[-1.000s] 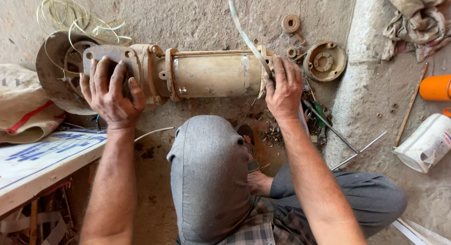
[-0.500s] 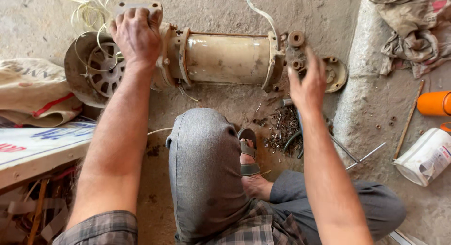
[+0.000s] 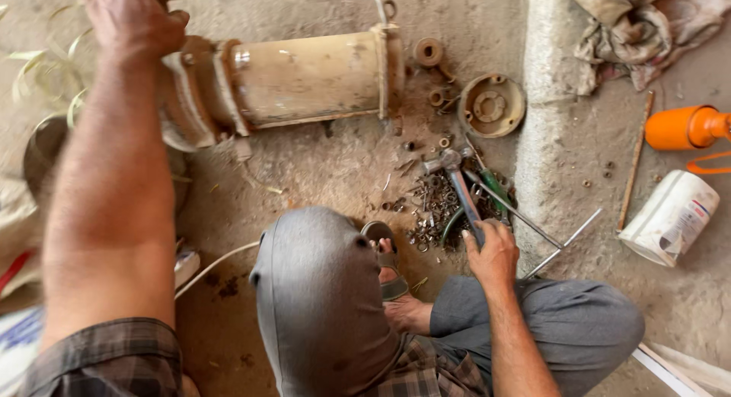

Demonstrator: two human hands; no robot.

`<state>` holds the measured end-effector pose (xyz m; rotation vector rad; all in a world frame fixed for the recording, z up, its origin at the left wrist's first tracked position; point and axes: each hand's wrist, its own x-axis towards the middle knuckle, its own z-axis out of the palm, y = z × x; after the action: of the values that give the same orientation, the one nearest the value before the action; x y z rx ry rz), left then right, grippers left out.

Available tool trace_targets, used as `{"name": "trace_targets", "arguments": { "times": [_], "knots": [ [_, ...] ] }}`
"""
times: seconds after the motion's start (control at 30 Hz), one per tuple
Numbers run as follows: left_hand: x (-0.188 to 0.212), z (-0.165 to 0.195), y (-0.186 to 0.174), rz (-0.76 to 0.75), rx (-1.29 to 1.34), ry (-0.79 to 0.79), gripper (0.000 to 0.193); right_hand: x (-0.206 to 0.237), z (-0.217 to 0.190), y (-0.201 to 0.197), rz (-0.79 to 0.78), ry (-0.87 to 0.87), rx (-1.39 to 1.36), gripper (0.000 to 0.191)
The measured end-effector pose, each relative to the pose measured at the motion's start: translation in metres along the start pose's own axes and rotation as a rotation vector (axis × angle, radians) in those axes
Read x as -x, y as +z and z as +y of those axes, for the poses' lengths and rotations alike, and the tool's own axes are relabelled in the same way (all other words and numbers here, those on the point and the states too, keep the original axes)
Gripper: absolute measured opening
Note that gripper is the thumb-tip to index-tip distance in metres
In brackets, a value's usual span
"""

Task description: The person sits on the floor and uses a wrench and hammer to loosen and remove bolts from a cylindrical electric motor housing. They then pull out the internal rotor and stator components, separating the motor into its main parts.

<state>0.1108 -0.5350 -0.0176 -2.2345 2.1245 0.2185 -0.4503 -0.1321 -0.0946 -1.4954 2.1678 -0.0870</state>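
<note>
Head view, main thing: I see a long beige motor housing (image 3: 304, 77) lying on its side on the dirt floor, at the top of the frame, well beyond the bent knee (image 3: 320, 290).
Head view, left hand: the left hand (image 3: 133, 20) is curled over the flanged end of the housing, fingers closed on a metal part there; what exactly it pinches is cut off by the frame edge.
Head view, right hand: the right hand (image 3: 493, 252) is low and apart from the housing; its fingers wrap the end of a hammer (image 3: 461, 191), whose head points toward the housing.
Head view, around the hammer: it lies across a pile of nuts and bolts (image 3: 430, 210); green-handled pliers (image 3: 495, 188) are just beside it; a round end cap (image 3: 493, 105) sits near the housing's free end.
Head view, further off: an orange container (image 3: 685, 127) and a white tub (image 3: 670, 214) lie to the right, rags (image 3: 632, 24) above them.
Step in hand, my judgement: steadying the housing with one hand while taking up the hammer with the other.
What a move calls for, my judgement: a firm hold on the handle; lifting clear of the pliers and loose hardware; the housing kept from rolling.
</note>
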Motion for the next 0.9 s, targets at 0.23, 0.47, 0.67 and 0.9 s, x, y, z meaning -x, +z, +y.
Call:
{"name": "trace_targets", "arguments": {
  "times": [0.23,0.47,0.67,0.9],
  "knots": [
    [-0.063,0.032,0.001,-0.426,0.015,-0.088,0.060,-0.003,0.027,-0.073,0.230,0.030,0.464,0.039],
    [-0.004,0.023,0.026,-0.214,0.232,0.085,0.073,-0.022,0.041,-0.084,0.137,0.080,0.545,0.048],
    [0.069,0.031,0.057,-0.037,0.165,0.247,0.080,-0.023,0.054,-0.068,0.134,-0.003,0.647,0.028],
    [0.122,0.088,0.047,0.282,0.215,0.238,0.049,-0.035,0.057,-0.065,0.113,-0.065,0.705,0.031]
  ]
}}
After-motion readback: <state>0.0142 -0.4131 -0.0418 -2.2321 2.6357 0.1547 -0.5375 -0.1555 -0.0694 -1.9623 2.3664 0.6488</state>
